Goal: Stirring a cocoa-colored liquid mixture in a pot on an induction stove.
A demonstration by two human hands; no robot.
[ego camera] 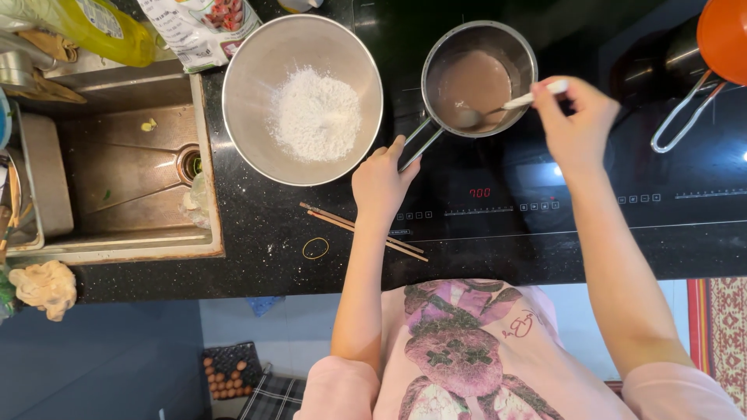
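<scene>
Left hand (379, 183) fingers clamped on pan (478, 78) handle on cooktop (591, 194), right hand (576, 124) pinching spoon (510, 103) dipped in brown liquid, flour bowl (302, 99) just left.

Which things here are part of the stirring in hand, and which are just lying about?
In use:
- left hand on the saucepan handle
- right hand holding the spoon in the brown mix
- induction hob

Lying about:
- bowl of white powder
- chopsticks
- rubber band
- sink
- orange-lidded pot
</scene>
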